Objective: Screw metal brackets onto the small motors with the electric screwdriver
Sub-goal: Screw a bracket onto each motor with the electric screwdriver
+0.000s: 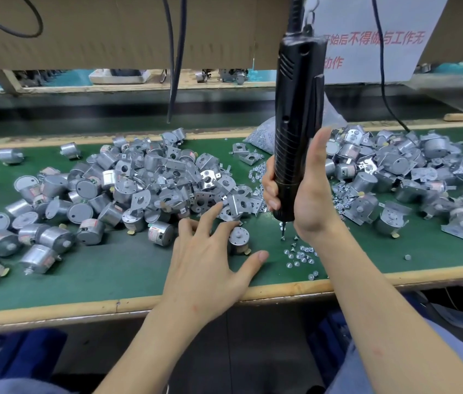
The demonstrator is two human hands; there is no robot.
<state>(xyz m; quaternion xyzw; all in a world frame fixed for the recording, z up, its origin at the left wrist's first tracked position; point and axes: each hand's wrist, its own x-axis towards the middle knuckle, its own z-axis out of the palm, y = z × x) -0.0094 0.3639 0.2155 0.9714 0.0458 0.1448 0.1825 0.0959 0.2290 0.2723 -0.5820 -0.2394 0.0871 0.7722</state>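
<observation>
Bench view, read left to right. On the green mat (111,280) I see loose motors (40,257) at far left. They are short silver cylinders with flat grey end caps, some with a red-and-white label, lying on their sides or ends. I count well over a dozen before they merge into the central heap (162,177). There, motors and bent, holed metal brackets (236,206) are too mingled for me to number. The left hand (213,263) hovers at the heap's near edge, fingers spread and almost straight, thumb stretched to the right, holding nothing. Its index tip lies at a bracket. One single motor (239,240) stands on end, shaft up, between thumb and fingers, and I cannot tell whether the hand touches it. Just right of it lies a scatter of small screws (298,255), more than a dozen. One electric screwdriver (295,123) stands upright above the mat. It is black and ribbed at the grip, and a cable runs up from its top. Its bit (283,230) points down onto a screw beside the single motor. The right hand (310,189) grips its lower barrel, fingers curled round it, thumb straight up along the body. Behind it sits one clear bag of screws (261,135). At far right I see a second heap (401,172) of motors, many with brackets on them, uncountable from here.
</observation>
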